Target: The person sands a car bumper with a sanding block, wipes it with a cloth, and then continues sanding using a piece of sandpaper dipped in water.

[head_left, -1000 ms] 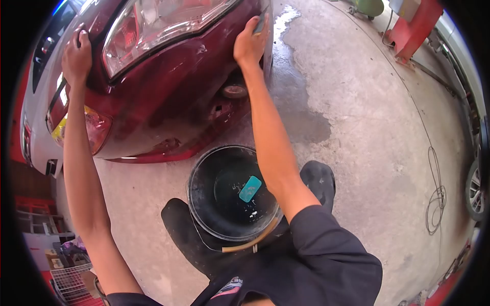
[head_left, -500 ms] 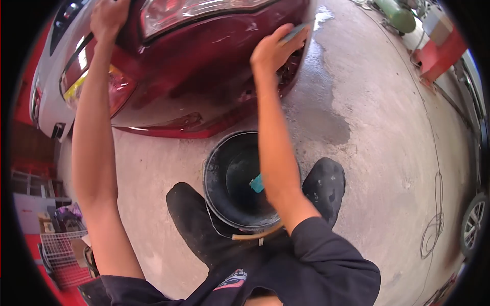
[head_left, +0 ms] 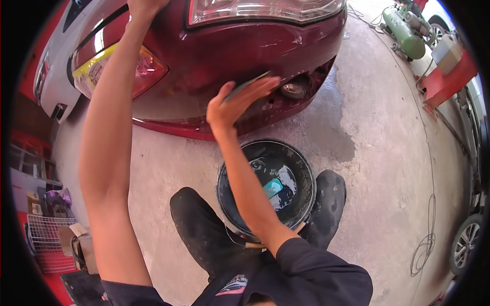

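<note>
My right hand (head_left: 229,106) is at the lower part of a dark red car bumper (head_left: 229,56), fingers stretched out and thumb raised. A thin grey sheet that looks like sandpaper (head_left: 246,85) is held along its fingers. My left hand (head_left: 147,6) reaches up to the car beside the clear headlight (head_left: 265,9); the top edge of the view cuts its fingers off. Below, between my knees, stands a black bucket (head_left: 309,176) holding water and a teal block (head_left: 273,188). My right forearm crosses over the bucket.
A fog lamp (head_left: 294,90) sits in the bumper's opening. Wet patches mark the concrete floor (head_left: 377,168). At right are a green compressor tank (head_left: 406,34), a red stand (head_left: 450,81), a loose cable (head_left: 422,255) and a wheel (head_left: 467,242). A wire basket (head_left: 48,239) stands left.
My right hand has moved left and down across the bumper with the sheet, uncovering the fog lamp. The view has shifted, and the teal block in the bucket shows more fully.
</note>
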A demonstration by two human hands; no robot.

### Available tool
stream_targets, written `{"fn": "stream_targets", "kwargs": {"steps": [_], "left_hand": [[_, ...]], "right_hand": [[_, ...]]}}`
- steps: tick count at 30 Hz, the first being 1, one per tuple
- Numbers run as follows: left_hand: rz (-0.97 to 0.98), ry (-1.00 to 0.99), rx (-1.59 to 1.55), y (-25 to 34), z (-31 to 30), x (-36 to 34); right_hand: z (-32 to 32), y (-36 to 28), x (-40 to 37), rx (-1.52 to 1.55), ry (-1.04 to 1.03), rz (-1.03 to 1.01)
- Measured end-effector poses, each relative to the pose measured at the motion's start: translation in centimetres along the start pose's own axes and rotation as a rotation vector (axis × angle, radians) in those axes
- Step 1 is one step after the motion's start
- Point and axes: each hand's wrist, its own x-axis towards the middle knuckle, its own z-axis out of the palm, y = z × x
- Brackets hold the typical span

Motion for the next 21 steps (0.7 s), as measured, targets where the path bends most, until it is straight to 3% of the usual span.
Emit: {"fn": "stream_targets", "kwargs": {"steps": [4,6,9,12,16,21], "left_hand": [[0.047,-0.019,-0.088,-0.3,-0.1,0.1],[0.049,0.008,-0.062,-0.5,-0.1,0.2],[0.019,-0.055,-0.050,0.2,-0.6,0.5],[0.063,0.045,-0.038,-0.7,0.2,0.1],[0.069,0.025,-0.079,-0.9,0.0,0.1],[0.036,-0.001,-0.102,-0.2,-0.3,0.1]], "right_hand": [[-1.6,1.2,1.4,-0.139,-0.072,-0.077],[-3.0,2.6,9.0,-0.029,0.031,0.126],[-3.6,1.6,12.8,-0.061,0.042,0.180],[-0.5,-0.1,2.0,-0.073,0.034,-0.099],[-2.2,2.2,4.1,-0.091,-0.017,-0.226],[-4.7,4.1,17.3,0.084,0.057,0.211]]}}
